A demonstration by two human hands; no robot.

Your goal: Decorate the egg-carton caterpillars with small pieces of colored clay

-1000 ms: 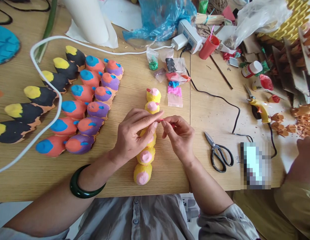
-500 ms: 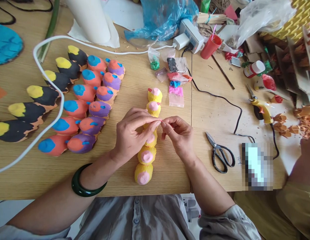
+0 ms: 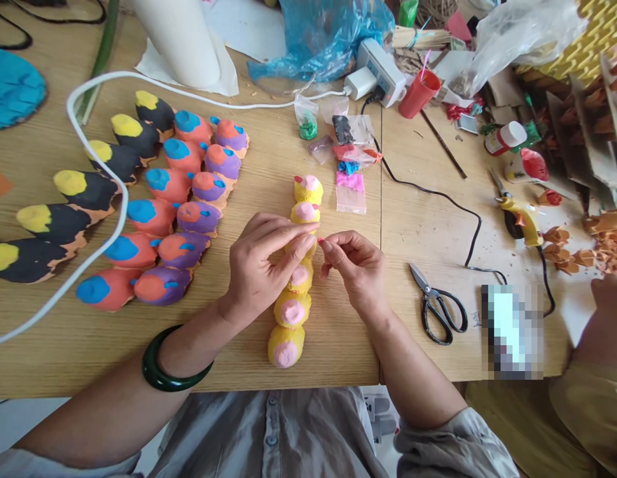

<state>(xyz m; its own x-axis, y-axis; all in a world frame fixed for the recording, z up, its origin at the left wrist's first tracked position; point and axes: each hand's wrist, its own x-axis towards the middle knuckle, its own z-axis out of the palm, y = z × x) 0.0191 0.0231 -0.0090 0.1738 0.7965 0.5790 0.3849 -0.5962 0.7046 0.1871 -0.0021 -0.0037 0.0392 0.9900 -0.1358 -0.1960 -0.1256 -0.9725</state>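
A row of yellow clay-covered cups (image 3: 286,346) with pale pink clay caps runs lengthwise under my hands. The two farthest cups carry small red bits at the side. Between the thumb and forefinger of my right hand (image 3: 355,265) is a tiny red piece of clay (image 3: 321,241), just right of the row. My left hand (image 3: 261,255) hovers over the middle of the row, its thumb and fingers slightly apart with nothing visible in them. It hides part of the third cup.
Rows of black-yellow cups (image 3: 54,222), orange-blue cups (image 3: 149,216) and purple-orange cups (image 3: 176,255) lie left, crossed by a white cable (image 3: 97,147). Clay bags (image 3: 351,179), scissors (image 3: 435,305) and a glue gun (image 3: 522,219) lie right. Another person's arm (image 3: 602,325) is at far right.
My left thumb and forefinger have parted from each other and drawn back slightly left from my right fingertips. The red clay now shows in my right pinch.
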